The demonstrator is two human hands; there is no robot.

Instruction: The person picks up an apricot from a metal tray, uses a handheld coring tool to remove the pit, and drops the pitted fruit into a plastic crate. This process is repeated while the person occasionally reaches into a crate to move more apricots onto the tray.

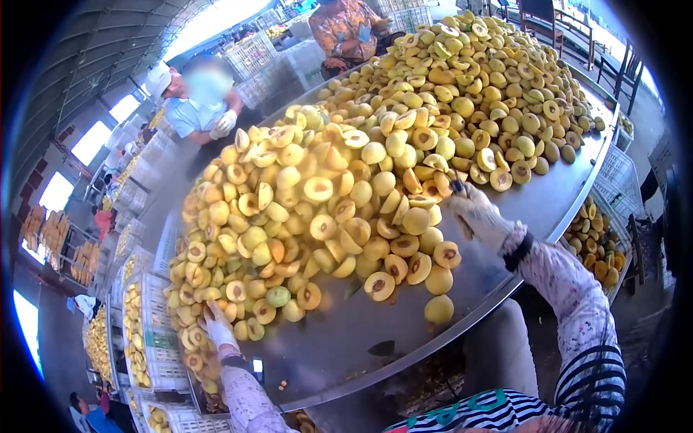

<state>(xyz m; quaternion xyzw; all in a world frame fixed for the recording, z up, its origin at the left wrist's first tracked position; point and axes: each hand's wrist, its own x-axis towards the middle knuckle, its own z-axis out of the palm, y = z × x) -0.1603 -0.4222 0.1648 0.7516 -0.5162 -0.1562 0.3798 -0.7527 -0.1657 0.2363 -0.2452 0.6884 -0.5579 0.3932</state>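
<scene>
A large heap of halved yellow peaches (pixel 317 189), many with brown pits or pit hollows showing, covers much of the metal table (pixel 325 361). My left hand (pixel 219 328), in a white glove, reaches to the heap's lower left edge. Its fingers are stretched out and touch the fruit, the tips partly hidden. On the right, my gloved right hand (pixel 480 215) is closed round a small dark-handled tool (pixel 457 187) at the heap's edge. The tool's working end is hard to make out against the peach halves. A loose peach (pixel 439 309) lies near the front rim.
Across the table stand a person in a light blue shirt (pixel 193 115) and another in an orange patterned top (pixel 343 29). White crates of fruit (pixel 155 339) line the left side; another crate (pixel 613 180) stands at right. A dark leaf (pixel 381 348) lies near the front rim.
</scene>
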